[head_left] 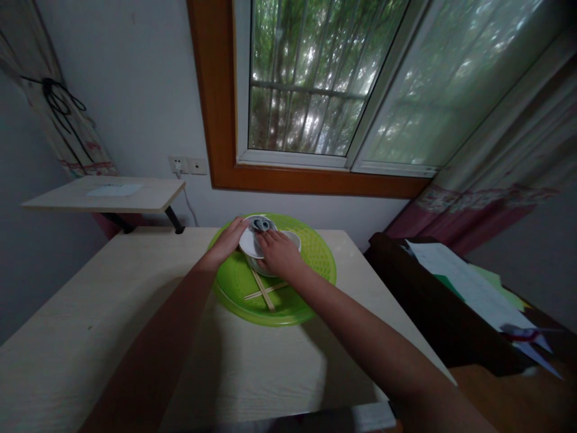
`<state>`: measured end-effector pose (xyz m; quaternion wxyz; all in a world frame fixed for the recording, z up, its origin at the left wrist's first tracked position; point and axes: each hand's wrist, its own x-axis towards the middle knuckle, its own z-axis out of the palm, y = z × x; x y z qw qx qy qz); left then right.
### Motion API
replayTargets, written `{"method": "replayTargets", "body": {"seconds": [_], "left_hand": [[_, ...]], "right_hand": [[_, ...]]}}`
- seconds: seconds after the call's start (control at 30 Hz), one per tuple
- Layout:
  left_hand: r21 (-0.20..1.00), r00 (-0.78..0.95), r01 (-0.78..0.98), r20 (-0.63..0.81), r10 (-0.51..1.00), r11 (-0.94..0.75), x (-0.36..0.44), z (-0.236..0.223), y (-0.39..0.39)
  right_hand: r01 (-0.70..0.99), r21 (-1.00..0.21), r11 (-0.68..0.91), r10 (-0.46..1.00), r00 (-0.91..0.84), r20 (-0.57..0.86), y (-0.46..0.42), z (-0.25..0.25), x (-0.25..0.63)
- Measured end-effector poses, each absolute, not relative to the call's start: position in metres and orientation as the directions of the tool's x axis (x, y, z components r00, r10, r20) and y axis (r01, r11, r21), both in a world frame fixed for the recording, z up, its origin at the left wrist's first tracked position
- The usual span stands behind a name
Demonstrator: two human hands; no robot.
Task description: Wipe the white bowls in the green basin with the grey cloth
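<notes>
My part-curled left fingers (pixel 239 225) hold the white bowl (pixel 250 244); my flattened right fingers (pixel 267 237) press grey cloth (pixel 261 224) inside, seemingly mid-wipe.

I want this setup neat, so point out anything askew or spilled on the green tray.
The chopsticks lie crossed in an X toward the near side of the green tray, askew rather than neatly parallel. No spill is visible there.

A wood-framed window (pixel 381 90), set in a pale wall (pixel 135 78), shows greenery (pixel 282 30) behind bars (pixel 309 90).
</notes>
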<state>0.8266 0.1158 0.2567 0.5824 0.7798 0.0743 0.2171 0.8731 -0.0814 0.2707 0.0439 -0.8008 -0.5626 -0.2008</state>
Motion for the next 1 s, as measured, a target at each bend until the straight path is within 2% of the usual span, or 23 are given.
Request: {"method": "replayTargets", "body": {"seconds": [0.2,0.4,0.6,0.8,1.0], "left_hand": [[0.932,0.864,-0.092,0.25,0.437,-0.351,0.824,0.259,0.117],[0.941,0.83,-0.012,0.198,0.521,-0.338,0.824,0.259,0.118],[0.938,0.85,-0.081,0.242,0.468,-0.337,0.829,0.253,0.122],[0.909,0.879,-0.079,0.257,0.402,-0.409,0.823,0.258,0.117],[0.927,0.894,-0.096,0.24,0.377,-0.362,0.821,0.261,0.111]], "right_hand": [[0.909,0.145,-0.392,0.894,0.339,0.292,-0.077,0.275,0.87],[0.973,0.048,-0.224,0.945,0.205,0.254,-0.084,0.271,0.878],[0.996,-0.081,-0.039,0.955,0.061,0.291,-0.089,0.267,0.878],[0.999,0.045,-0.02,0.959,0.007,0.283,-0.082,0.259,0.878],[0.94,0.185,-0.287,0.912,0.208,0.355,-0.078,0.258,0.877]]}}
